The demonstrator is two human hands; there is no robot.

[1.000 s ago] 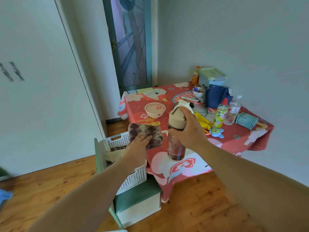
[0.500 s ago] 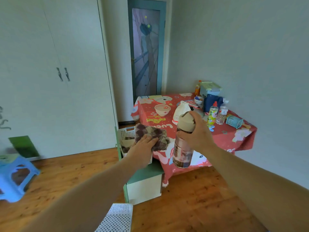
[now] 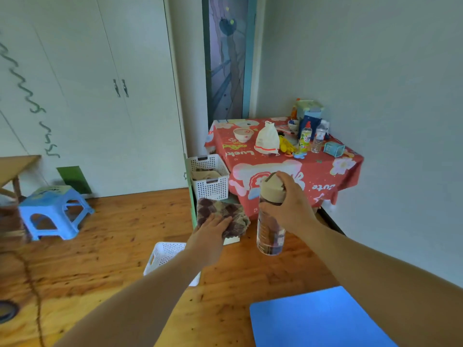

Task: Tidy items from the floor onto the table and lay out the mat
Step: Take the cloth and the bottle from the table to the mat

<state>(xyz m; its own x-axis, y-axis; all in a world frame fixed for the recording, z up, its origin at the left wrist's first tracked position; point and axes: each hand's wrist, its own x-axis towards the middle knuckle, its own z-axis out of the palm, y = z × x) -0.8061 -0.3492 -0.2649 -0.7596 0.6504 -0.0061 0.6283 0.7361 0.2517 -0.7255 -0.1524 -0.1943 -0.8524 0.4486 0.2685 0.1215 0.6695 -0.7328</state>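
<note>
Bottle [image 3: 270, 234]: we are carrying it upright in mid-air, short of the table [image 3: 325, 171]; rigid, smooth, probably slippery
Right hand [image 3: 292, 209]: we are curling our fingers round its neck below the cap, the surest hold
Cloth [image 3: 223, 211]: soft, light, folded; we are pinching it in our left hand [image 3: 209, 230], fingers on top

We count two white baskets [image 3: 213, 189], one blue stool [image 3: 47, 209] and one blue mat [image 3: 313, 319]. We also count one checked cloth [image 3: 225, 211] and one flask [image 3: 269, 236].
</note>
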